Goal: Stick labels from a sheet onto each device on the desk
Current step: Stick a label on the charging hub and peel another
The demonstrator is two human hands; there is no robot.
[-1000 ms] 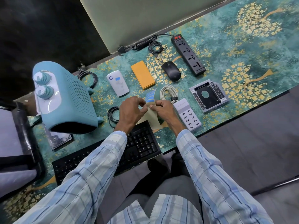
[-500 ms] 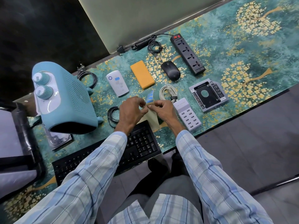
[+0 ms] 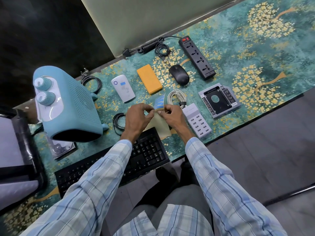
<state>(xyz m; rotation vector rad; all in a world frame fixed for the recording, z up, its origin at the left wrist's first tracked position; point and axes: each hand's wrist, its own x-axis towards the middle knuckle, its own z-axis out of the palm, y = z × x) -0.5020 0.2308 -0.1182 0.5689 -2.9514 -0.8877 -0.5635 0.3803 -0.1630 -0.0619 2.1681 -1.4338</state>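
Note:
Both hands meet over the desk's front middle. My right hand [image 3: 172,114] pinches the label sheet [image 3: 159,125], a tan backing whose blue-label side curls up behind the fingers. My left hand [image 3: 138,116] pinches at the sheet's top edge, fingertips touching the right thumb. Devices lie around: a blue heater [image 3: 68,106], a white power bank [image 3: 123,90] with a blue label on it, an orange box [image 3: 149,78], a black mouse [image 3: 179,74], a power strip [image 3: 196,57], a drive caddy [image 3: 219,99], a white USB charger [image 3: 196,120], a black keyboard [image 3: 136,160].
A hard drive [image 3: 62,149] lies under the heater's front. Coiled cables sit at the back [image 3: 162,50], beside the heater [image 3: 91,82] and left of my hands [image 3: 118,123]. A white cable coil [image 3: 176,97] lies by the charger. A black chair [image 3: 17,150] stands left.
Both hands stay in the same spot on the sheet; the fingertips have shifted slightly along its top edge. Nothing on the desk has moved.

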